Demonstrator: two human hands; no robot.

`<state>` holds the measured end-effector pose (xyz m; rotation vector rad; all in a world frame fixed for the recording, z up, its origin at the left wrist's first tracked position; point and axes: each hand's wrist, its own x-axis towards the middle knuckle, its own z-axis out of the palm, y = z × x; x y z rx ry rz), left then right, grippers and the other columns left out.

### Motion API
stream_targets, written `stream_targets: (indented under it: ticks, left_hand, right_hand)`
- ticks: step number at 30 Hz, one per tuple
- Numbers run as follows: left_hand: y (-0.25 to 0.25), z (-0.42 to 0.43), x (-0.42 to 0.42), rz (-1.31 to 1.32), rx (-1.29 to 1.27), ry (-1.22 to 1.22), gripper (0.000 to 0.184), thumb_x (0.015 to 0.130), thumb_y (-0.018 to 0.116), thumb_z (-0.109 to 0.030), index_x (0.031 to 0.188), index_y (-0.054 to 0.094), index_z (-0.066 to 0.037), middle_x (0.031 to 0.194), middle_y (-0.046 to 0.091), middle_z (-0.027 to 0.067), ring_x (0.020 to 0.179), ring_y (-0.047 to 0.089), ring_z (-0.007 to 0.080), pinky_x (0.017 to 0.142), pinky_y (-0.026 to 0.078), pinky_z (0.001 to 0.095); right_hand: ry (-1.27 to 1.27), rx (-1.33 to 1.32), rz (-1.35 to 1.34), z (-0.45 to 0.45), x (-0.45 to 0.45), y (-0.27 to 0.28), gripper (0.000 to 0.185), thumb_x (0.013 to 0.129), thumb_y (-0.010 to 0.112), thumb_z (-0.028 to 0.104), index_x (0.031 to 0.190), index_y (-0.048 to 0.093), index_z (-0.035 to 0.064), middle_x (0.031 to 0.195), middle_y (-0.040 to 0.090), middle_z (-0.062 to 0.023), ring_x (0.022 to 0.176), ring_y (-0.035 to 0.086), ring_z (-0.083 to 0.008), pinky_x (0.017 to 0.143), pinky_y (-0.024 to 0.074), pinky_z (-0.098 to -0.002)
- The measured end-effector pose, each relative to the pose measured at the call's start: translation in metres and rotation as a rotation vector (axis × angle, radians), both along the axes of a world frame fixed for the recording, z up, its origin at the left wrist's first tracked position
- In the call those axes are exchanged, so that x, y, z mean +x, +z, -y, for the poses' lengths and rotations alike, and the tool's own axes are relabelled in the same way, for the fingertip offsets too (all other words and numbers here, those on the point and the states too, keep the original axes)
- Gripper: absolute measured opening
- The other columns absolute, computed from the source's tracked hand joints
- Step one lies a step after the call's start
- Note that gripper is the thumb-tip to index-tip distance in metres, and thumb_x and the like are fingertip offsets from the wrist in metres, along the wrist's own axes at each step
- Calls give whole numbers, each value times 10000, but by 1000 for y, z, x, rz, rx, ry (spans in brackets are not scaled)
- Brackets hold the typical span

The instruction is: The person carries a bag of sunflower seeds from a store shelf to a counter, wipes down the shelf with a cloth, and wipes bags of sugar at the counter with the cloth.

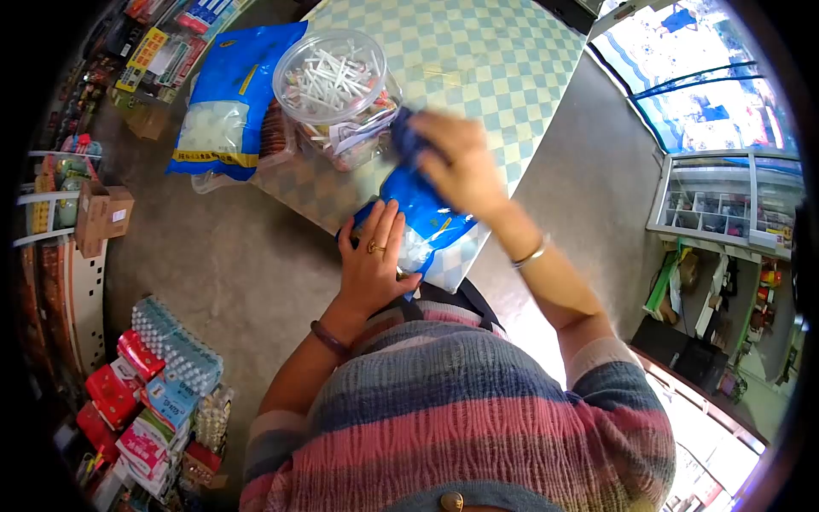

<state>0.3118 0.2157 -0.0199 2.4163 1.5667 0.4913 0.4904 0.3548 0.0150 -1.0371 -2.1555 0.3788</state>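
Note:
A blue plastic bag with a clear window and white contents [415, 198] lies at the near corner of the table. My left hand [375, 256], wearing a ring, rests on the bag's left side with its fingers stretched out and its thumb apart. Above the bag's far end, my right hand [461, 162] is smeared by motion, its fingers closed round a bunched dark blue cloth [406, 136]. Just left of the cloth stands a clear plastic jar [363, 141] filled with white-stick lollipops.
The table [478, 64] has a checkered cover. Another blue bag with white contents [213, 132] lies at its left edge, partly over a clear container. Packaged goods [162, 392] are stacked on the floor at left. A glass-fronted case [712, 200] stands at right.

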Motion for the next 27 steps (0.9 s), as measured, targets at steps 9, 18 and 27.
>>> stream_targets:
  ticks: [9,18,27]
  left_hand:
    - [-4,0,-1,9,47,-12,813,792,462,-636,1286,456,10,1420,379,155,1329,328,304,1033,174,551]
    - [-7,3,-1,44,-50,18,804,648,681,-478,1291,470,-43,1441,348,83,1339,294,249,1040,179,562]
    - [-9,4,1,57,21,36,817,693,608,-557,1311,458,-45,1430,374,85,1336,303,285,1045,173,550]
  right_hand:
    - [-121,-124,568,18,44,-34,355,735,636,204,1087,638,158,1166,567,-57,987,529,-320,828,490,-407]
    - [109,-5,262,32,11,28,490,648,622,82,1129,616,173,1225,543,-84,1099,510,-324,940,416,-441]
    - [12,71,710,-10,34,-32,307,718,630,157,1018,666,208,1137,572,22,955,533,-270,813,466,-403]
